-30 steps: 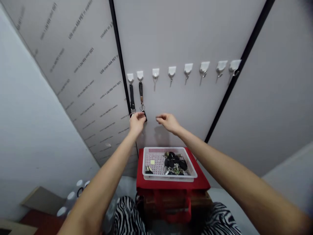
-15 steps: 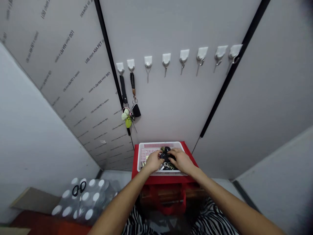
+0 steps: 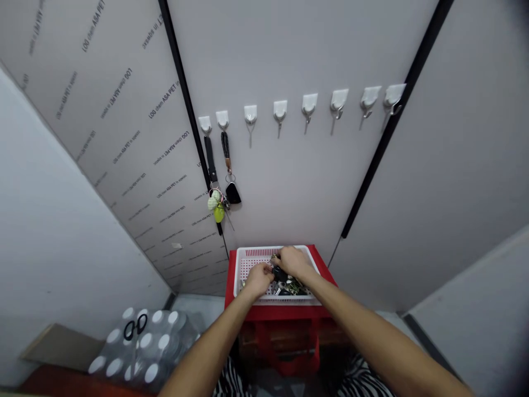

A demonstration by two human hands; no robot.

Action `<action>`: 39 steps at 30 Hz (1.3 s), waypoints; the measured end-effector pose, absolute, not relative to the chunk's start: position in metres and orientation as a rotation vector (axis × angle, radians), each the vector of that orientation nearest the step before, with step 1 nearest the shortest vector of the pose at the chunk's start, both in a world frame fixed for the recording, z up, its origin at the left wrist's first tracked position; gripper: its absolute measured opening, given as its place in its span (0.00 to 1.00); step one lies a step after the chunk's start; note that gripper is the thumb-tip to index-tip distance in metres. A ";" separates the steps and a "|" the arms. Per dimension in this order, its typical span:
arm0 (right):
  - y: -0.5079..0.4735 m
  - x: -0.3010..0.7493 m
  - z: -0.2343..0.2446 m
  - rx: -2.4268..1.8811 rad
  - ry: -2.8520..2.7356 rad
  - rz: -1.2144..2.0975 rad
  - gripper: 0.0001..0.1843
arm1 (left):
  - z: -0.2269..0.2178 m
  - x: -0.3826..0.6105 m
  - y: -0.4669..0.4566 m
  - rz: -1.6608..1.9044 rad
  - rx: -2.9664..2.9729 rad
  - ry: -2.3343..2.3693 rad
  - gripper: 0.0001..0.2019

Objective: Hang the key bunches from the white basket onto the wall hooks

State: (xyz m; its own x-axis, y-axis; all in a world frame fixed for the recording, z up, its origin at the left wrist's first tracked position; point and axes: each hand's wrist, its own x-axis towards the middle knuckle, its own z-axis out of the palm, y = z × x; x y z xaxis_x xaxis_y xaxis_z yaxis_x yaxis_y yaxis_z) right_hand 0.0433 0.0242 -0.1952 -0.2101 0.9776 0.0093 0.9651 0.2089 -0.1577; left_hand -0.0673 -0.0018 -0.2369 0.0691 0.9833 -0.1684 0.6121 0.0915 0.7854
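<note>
A white mesh basket sits on a red stand below a row of white wall hooks. Both hands are inside the basket over a heap of dark keys and fobs. My left hand and my right hand have their fingers curled around a dark fob between them. On the two leftmost hooks hang a black strap with green and white charms and a strap with a black fob.
Several hooks to the right hang bare. A pack of bottles with white caps lies on the floor at lower left, beside a cardboard piece. Black vertical strips divide the grey wall panels.
Both hands dropped from the hanging keys on the wall down into the basket, then shifted slightly among the keys. The black fob now hangs free on its hook.
</note>
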 end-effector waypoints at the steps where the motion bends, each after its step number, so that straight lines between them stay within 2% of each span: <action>1: 0.025 0.038 -0.195 -1.954 -2.342 0.175 0.12 | -0.236 -0.067 -0.003 0.644 1.605 1.609 0.09; 7: 0.023 0.028 -0.201 -1.876 -2.249 0.227 0.08 | -0.234 -0.069 -0.007 0.771 1.535 1.589 0.08; 15: 0.021 0.051 -0.182 -1.431 -1.688 0.927 0.08 | -0.226 -0.072 -0.004 1.109 1.343 1.373 0.18; 22: 0.007 0.046 -0.142 -1.164 -1.403 1.243 0.11 | -0.204 -0.068 -0.003 1.130 1.363 1.146 0.12; 32: 0.009 0.052 -0.098 -1.048 -1.173 1.330 0.10 | -0.170 -0.081 0.002 1.172 1.334 1.119 0.03; 39: 0.010 0.061 -0.113 -1.170 -1.192 1.252 0.10 | -0.133 -0.096 0.009 1.250 1.364 1.078 0.04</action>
